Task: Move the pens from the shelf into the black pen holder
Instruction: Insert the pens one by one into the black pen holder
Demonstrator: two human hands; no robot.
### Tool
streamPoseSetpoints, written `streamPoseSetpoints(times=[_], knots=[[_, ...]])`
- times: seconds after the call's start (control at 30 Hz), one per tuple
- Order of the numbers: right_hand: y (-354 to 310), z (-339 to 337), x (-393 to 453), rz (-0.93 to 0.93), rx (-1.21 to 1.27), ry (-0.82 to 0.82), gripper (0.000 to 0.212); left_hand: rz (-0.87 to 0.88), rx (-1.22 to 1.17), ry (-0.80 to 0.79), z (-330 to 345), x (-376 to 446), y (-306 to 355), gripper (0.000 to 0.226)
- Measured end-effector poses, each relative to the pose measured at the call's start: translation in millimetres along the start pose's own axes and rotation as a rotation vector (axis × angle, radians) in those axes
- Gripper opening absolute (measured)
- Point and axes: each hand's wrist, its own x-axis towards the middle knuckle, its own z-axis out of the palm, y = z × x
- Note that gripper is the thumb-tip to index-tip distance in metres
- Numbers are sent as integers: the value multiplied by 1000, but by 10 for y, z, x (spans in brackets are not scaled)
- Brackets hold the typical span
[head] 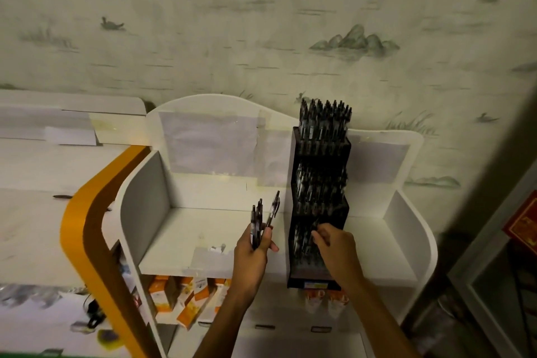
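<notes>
A tall black pen holder point(319, 183) with three stepped tiers stands on the white shelf point(215, 229), right of centre. Its top tier is packed with dark pens point(325, 116). My left hand point(252, 256) grips a small bundle of pens point(263, 218), tips pointing up, just left of the holder. My right hand point(337, 244) reaches into the lowest tier with curled fingers at the pens there; whether it pinches one is hidden by blur and shadow.
The shelf has curved white side walls point(145, 192) and a taped back panel. Orange and white boxes point(186, 302) fill the compartment below. An orange curved board point(87, 212) runs along the left. A red box point(523, 224) sits at far right.
</notes>
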Motion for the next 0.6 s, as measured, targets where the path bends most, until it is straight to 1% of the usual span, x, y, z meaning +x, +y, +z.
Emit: streamPoseSetpoints(times=[0.2, 0.37, 0.5, 0.6], knots=[[4, 99, -27, 23, -5, -49, 14, -3, -10, 1, 27, 16, 11, 19], [-16, 104, 21, 14, -33, -72, 12, -63, -63, 18, 80, 24, -16, 27], [9, 125, 16, 15, -30, -55, 12, -67, -71, 37, 117, 18, -10, 20], [35, 170, -49, 33, -40, -78, 11, -72, -87, 44, 139, 30, 3, 21]])
